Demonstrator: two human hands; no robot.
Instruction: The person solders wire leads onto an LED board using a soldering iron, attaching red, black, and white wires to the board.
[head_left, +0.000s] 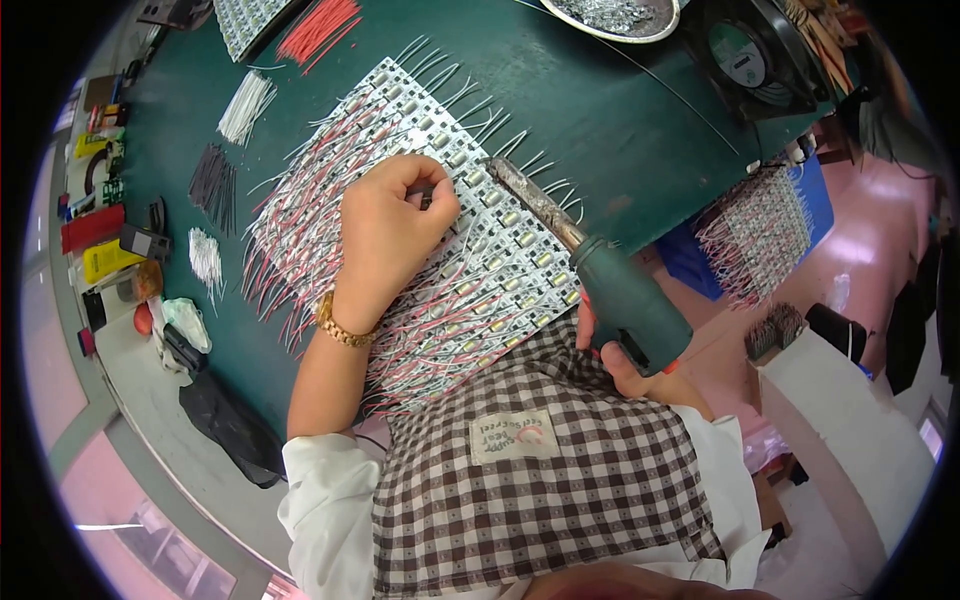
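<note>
A large white circuit board panel lies on the green table, dense with small components and red, white and black wires fanning off its left and upper sides. Over its middle is my left hand, thumb and fingers pinched together close to the board. Whatever lies between those fingertips is hidden. My right hand grips a green soldering gun at the board's right edge. The gun's dark, scorched barrel points up and left, its tip above the board near my left hand.
Bundles of red wires, white wires, black wires and short white wires lie left of the panel. A bowl of solder scraps and a black fan stand at the back. More wired boards fill a blue bin at right.
</note>
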